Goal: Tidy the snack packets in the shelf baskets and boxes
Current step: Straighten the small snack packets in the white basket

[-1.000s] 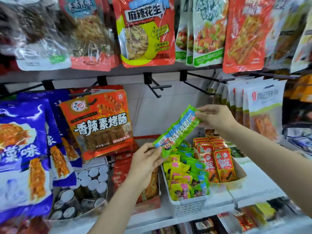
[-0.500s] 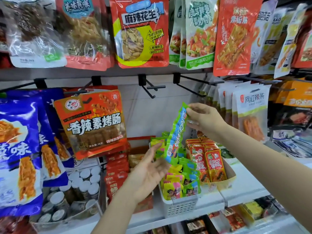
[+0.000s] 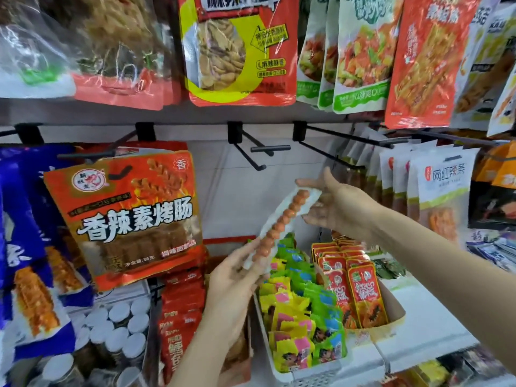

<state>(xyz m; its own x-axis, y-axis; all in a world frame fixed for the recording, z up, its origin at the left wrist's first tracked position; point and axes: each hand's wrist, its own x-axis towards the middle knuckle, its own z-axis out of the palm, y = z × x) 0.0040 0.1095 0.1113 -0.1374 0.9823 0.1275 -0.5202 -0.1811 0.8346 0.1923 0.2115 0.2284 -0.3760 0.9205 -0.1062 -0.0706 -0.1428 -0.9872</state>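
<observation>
Looking down at the shelf (image 3: 427, 325), we saw the biggest things first: hanging bags along the top rail, and below them the orange sausage bag (image 3: 131, 216) on its hook at the left, blue bags (image 3: 19, 247) beside it, and white spicy-strip bags (image 3: 444, 188) at the right. On the shelf stood a white basket (image 3: 304, 372) packed with small yellow and green packets (image 3: 304, 322), and just right of it a cardboard box (image 3: 391, 317) of upright red packets (image 3: 360, 289). Red packs (image 3: 181, 317) sat left of the basket, and white-capped jars (image 3: 117, 328) further left.

We held a long packet (image 3: 282, 222) slanted in the air above the basket, clear side toward us, showing a row of round reddish pieces. Our left hand (image 3: 237, 283) gripped its lower end, fingers curled round the edge. Our right hand (image 3: 340, 205) met its upper end with fingers fairly straight and spread; the thumb lay along the top edge, and whether it truly pinched the packet we could not tell through the blur
</observation>
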